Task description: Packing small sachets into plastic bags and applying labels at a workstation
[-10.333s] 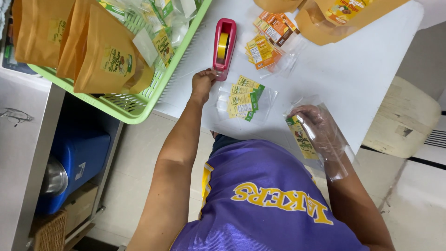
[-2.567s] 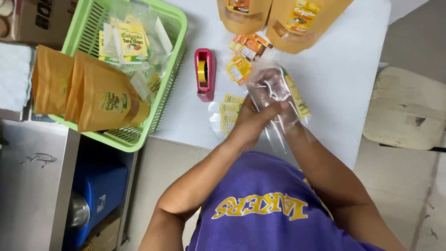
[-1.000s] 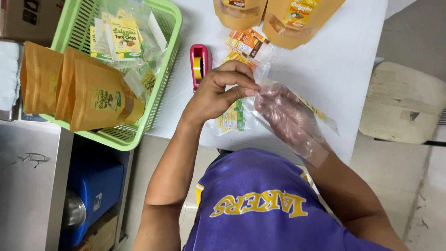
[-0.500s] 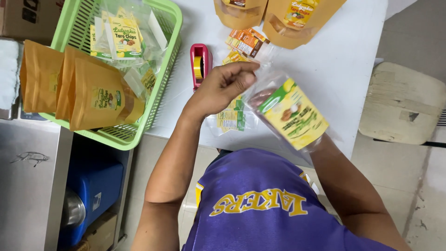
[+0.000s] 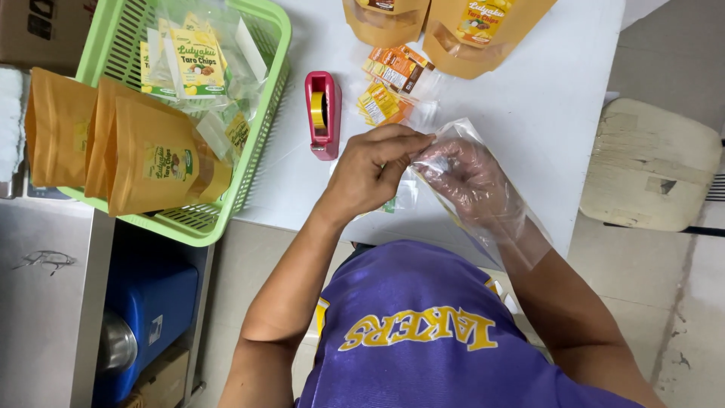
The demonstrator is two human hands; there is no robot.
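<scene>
A clear plastic bag (image 5: 483, 189) lies at the centre, slightly toward three o'clock, wrapped over the right hand (image 5: 468, 181), its mouth pinched by the left hand (image 5: 374, 170). Just toward twelve o'clock from it sit small orange-and-yellow labels (image 5: 389, 87) in clear wrap. At twelve o'clock lie two orange stand-up pouches (image 5: 445, 26) with printed fronts. At ten o'clock, in the green basket (image 5: 264, 98), are clear packets (image 5: 196, 60) with yellow-green labels. At nine o'clock, three orange pouches (image 5: 128, 147) lean against that basket.
</scene>
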